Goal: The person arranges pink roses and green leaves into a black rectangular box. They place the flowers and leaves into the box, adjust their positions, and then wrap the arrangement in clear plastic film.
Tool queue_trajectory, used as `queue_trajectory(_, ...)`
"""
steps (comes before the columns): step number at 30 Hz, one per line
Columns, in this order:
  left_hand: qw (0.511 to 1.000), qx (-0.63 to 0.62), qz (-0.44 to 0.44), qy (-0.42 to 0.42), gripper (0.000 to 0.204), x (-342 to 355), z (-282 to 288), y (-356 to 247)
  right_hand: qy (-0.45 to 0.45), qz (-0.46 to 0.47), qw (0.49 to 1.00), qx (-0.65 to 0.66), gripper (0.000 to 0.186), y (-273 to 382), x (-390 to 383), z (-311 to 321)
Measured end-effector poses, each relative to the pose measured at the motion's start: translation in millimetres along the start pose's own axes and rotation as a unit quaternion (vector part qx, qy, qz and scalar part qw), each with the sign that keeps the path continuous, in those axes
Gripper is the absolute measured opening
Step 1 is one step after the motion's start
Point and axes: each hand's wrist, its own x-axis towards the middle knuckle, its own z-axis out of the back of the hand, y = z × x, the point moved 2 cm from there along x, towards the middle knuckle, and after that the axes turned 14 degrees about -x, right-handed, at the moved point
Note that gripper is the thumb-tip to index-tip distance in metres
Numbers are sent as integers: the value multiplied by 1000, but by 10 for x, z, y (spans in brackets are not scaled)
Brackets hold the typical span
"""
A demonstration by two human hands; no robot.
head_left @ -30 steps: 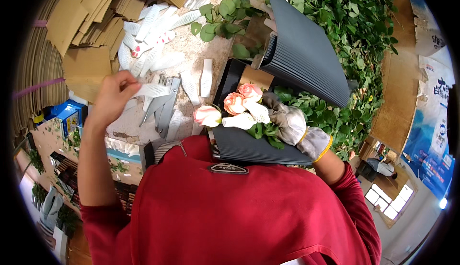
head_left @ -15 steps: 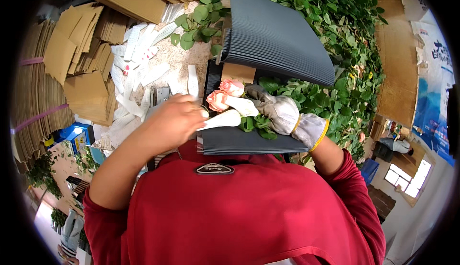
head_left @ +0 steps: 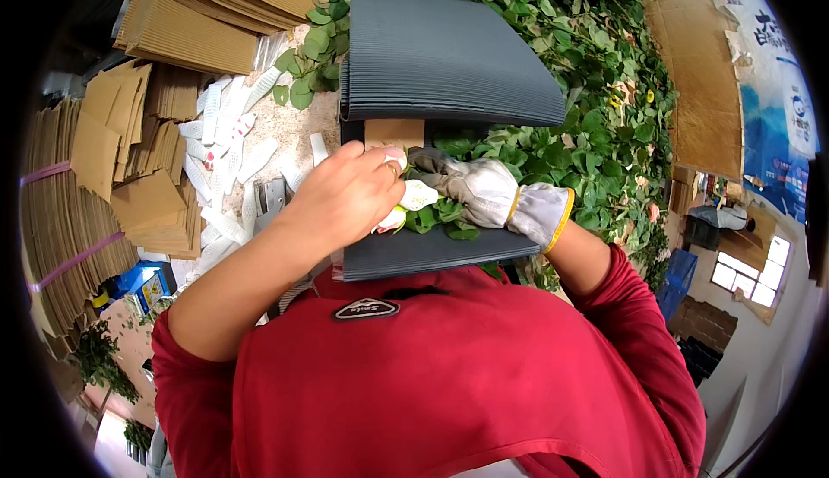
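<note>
My bare left hand [head_left: 350, 195] lies over the rose heads, its fingers curled closed around a rose. Pink petals of one rose [head_left: 395, 157] show past its fingertips, and more pink shows below them. Beside the fingers is a white foam-like sleeve [head_left: 420, 195] on a bloom. My right hand [head_left: 492, 193], in a grey-white glove with a yellow edge, is closed around the leafy stems. The roses lie on a dark corrugated sheet [head_left: 432, 253]. Whether my left fingers also hold a sleeve is hidden.
A stack of dark corrugated sheets [head_left: 449, 55] stands beyond my hands. Loose white sleeves [head_left: 229, 150] are scattered at the left, near cardboard stacks [head_left: 65, 210]. Leafy rose stems [head_left: 596, 63] are heaped at the far right. A person [head_left: 721, 217] is in the right background.
My left hand has moved onto the rose heads and now covers most of them; the white sleeve it held is no longer visible. My right hand keeps its grip. The whole view has shifted slightly.
</note>
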Motion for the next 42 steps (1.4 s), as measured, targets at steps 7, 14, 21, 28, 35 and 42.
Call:
queue_trajectory(7, 937, -94, 328, 71, 44, -916, 771, 146, -6, -6, 999, 31, 66, 36, 10, 40)
queue_trajectory(14, 876, -400, 270, 1, 39, -889, 15, 118, -101, 49, 994, -7, 45, 34, -29, 188)
queue_trajectory(21, 876, -426, 228, -3, 33, -530, -166, 95, -131, 4, 991, -24, 38, 201, -375, 1275)
queue_trajectory(28, 931, -293, 211, -50, 37, -641, -293, 134, -136, -46, 989, -40, 39, 123, -378, 857)
queue_trajectory(35, 904, -374, 188, -86, 52, -521, -386, 160, -105, -55, 985, -123, 48, 136, -461, 1165)
queue_trajectory(42, 912, -373, 142, -93, 42, -431, -538, 218, -63, -86, 984, -144, 43, 160, -357, 1057)
